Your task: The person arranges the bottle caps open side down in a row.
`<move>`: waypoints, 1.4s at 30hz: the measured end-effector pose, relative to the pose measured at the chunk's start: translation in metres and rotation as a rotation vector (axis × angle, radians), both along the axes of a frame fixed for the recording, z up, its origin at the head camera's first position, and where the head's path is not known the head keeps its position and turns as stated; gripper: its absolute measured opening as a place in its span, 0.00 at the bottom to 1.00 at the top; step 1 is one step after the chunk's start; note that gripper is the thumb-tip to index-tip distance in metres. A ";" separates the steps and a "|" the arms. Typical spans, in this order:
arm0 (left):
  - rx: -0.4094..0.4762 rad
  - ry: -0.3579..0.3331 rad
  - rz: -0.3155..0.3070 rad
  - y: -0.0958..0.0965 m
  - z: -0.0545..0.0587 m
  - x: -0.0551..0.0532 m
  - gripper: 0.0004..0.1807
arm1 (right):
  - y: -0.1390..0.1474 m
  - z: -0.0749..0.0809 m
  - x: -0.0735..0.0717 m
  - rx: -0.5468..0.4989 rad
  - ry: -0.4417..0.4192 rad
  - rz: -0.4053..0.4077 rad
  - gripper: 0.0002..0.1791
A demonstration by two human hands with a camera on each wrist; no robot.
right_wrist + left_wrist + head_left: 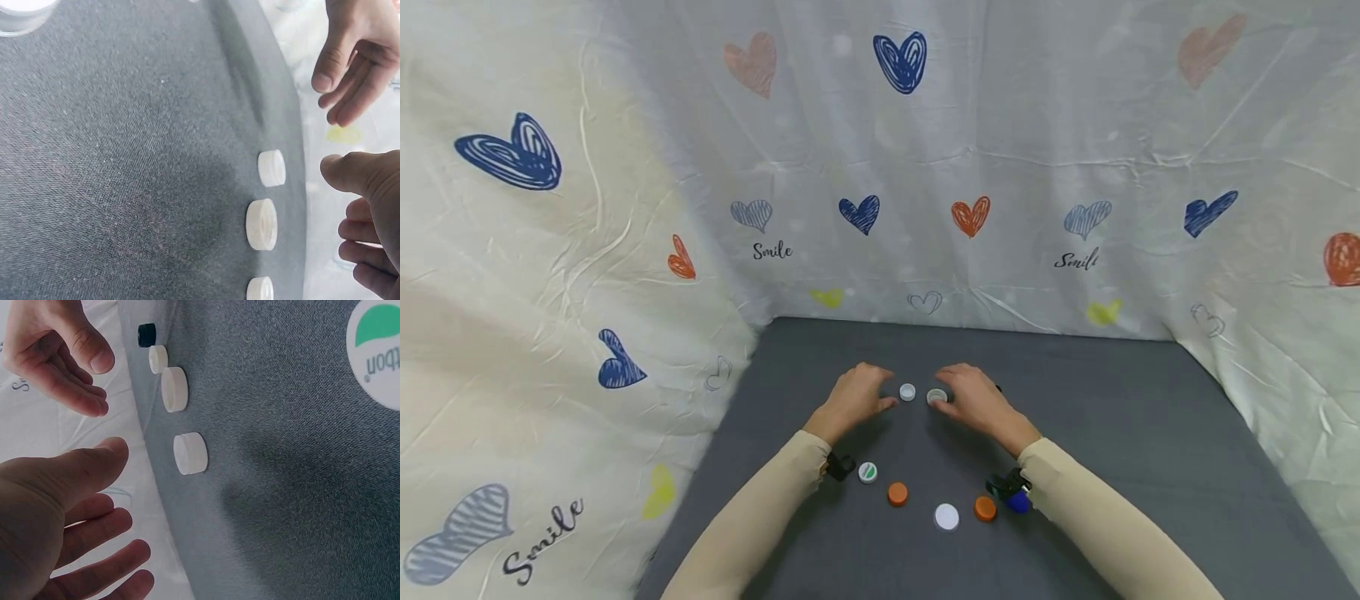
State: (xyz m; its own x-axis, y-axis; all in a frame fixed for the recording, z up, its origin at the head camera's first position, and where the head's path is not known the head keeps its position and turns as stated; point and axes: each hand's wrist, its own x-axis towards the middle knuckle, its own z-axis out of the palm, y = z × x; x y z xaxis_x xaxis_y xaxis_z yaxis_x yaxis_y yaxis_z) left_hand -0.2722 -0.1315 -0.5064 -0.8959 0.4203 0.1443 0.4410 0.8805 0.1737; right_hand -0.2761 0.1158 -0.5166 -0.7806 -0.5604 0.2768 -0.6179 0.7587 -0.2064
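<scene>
My left hand (pixel 855 400) hovers over the grey table with its fingers spread and nothing in them. Just right of it lies a small white bottle cap (pixel 907 392). A second, wider off-white cap (pixel 936 397) is partly covered in the head view by my right hand (pixel 976 398). That hand is also empty, its fingers loosely extended and, in the right wrist view, apart from the caps. In the left wrist view a smaller white cap (pixel 158 359) and a black cap (pixel 147 335) continue the row; in the head view the right hand mostly hides them.
Nearer the body lie a white cap with a green print (pixel 868 472), an orange cap (pixel 897 494), a large white cap (pixel 947 517), another orange cap (pixel 985 508) and a blue cap (pixel 1018 502) beside the right wrist. A heart-patterned curtain (pixel 880 133) encloses the table (pixel 1075 417).
</scene>
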 end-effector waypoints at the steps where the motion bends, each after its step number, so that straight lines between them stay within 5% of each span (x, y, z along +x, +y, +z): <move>1: -0.003 -0.001 0.002 0.000 -0.001 -0.002 0.28 | -0.001 -0.001 -0.002 -0.002 -0.004 -0.001 0.25; 19: -0.006 -0.146 0.098 0.015 -0.022 -0.025 0.26 | -0.024 -0.030 -0.021 -0.022 -0.057 -0.008 0.23; 30: 0.017 -0.162 0.077 0.020 -0.031 -0.035 0.16 | -0.034 -0.042 -0.031 -0.002 -0.054 -0.030 0.10; 42: -0.001 -0.160 0.072 0.025 -0.038 -0.041 0.06 | -0.044 -0.052 -0.035 0.006 -0.099 -0.057 0.07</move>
State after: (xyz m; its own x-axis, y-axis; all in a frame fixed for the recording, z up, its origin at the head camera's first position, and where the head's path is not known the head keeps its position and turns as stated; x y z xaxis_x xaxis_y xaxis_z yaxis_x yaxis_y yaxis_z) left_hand -0.3136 -0.1061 -0.5439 -0.9352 0.3542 -0.0027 0.3436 0.9092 0.2352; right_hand -0.3110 0.0718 -0.5687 -0.8348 -0.5155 0.1933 -0.5502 0.7937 -0.2595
